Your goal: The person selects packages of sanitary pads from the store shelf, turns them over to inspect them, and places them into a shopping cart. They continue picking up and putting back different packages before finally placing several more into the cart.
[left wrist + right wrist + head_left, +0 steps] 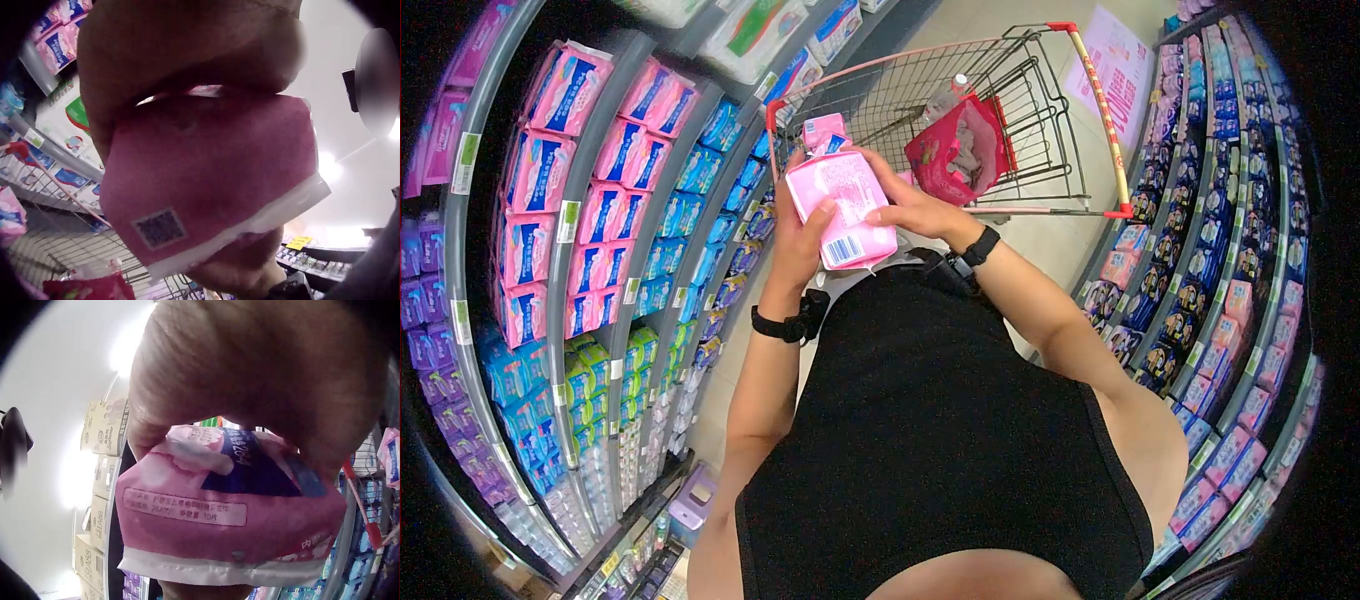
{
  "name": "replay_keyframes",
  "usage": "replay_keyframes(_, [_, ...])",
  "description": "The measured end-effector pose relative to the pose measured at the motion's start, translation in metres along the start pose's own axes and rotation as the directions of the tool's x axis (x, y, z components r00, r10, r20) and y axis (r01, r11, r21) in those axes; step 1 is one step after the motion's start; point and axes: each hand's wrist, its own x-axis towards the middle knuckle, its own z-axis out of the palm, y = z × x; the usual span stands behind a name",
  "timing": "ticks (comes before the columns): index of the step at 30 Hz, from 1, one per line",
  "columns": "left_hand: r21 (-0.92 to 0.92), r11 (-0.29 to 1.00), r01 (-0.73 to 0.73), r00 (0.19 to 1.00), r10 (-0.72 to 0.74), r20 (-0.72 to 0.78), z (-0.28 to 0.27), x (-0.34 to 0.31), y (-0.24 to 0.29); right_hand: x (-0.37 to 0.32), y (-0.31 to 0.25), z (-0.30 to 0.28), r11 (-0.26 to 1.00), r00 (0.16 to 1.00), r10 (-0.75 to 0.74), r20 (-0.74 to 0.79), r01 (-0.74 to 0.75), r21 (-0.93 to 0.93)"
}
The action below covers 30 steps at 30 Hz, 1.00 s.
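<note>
Both hands hold a pink soft pack of sanitary pads (841,212) in front of the chest, its barcode side turned up in the head view. My left hand (798,238) grips the left side, thumb over the printed face. The right hand (915,212) grips the right side, its thumb also laid on the face. In the left wrist view the pack (212,169) shows a square code near its white sealed edge. The right wrist view shows the pack (231,506) with a blue printed panel and a text label. Fingers beneath it are mostly hidden in the head view.
A wire shopping cart (1040,125) stands just ahead, holding a red bag (960,150) and a clear bottle (948,100). Another pink pack (824,128) shows beyond the hands. Shelves of pink packs (540,170) line the left; more shelves (1200,260) run along the right.
</note>
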Motion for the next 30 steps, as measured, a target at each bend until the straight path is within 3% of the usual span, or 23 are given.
replay_keyframes(5, [0.014, 1.0, 0.005, 1.0, -0.006, 0.017, 0.001, 0.002, -0.009, -0.002, 0.0, -0.006, 0.998, 0.999, -0.042, -0.028, 0.041, -0.042])
replay_keyframes(8, [-0.003, 1.0, 0.015, 1.0, -0.015, 0.004, 0.001, 0.002, -0.012, -0.002, -0.004, -0.006, 0.999, 0.999, -0.031, -0.021, 0.032, 0.022])
replay_keyframes(14, [0.037, 0.999, 0.01, 1.0, -0.011, 0.027, 0.007, 0.001, -0.005, 0.001, 0.01, -0.009, 0.995, 0.981, -0.097, -0.168, 0.097, -0.004])
replay_keyframes(17, [0.061, 0.997, 0.051, 0.996, -0.055, 0.077, 0.008, -0.001, -0.006, -0.001, 0.018, -0.013, 0.994, 0.983, -0.068, -0.17, 0.082, 0.075])
replay_keyframes(20, [0.085, 0.995, 0.055, 0.991, -0.065, 0.117, 0.012, -0.004, -0.01, -0.003, 0.016, -0.008, 0.973, 0.969, 0.091, -0.23, -0.038, 0.228])
replay_keyframes(27, [0.126, 0.992, 0.023, 0.992, -0.039, 0.122, 0.009, -0.005, -0.022, -0.002, 0.017, -0.01, 0.99, 0.969, 0.05, -0.242, -0.016, 0.141])
replay_keyframes(29, [0.09, 0.991, 0.102, 0.989, -0.11, 0.097, 0.006, -0.007, -0.025, -0.003, 0.019, -0.011, 0.993, 0.97, 0.032, -0.24, -0.005, 0.114])
replay_keyframes(30, [0.042, 0.984, 0.172, 0.982, -0.175, 0.071, 0.003, -0.009, -0.031, -0.005, 0.023, -0.012, 0.978, 0.967, 0.029, -0.255, 0.025, 0.206])
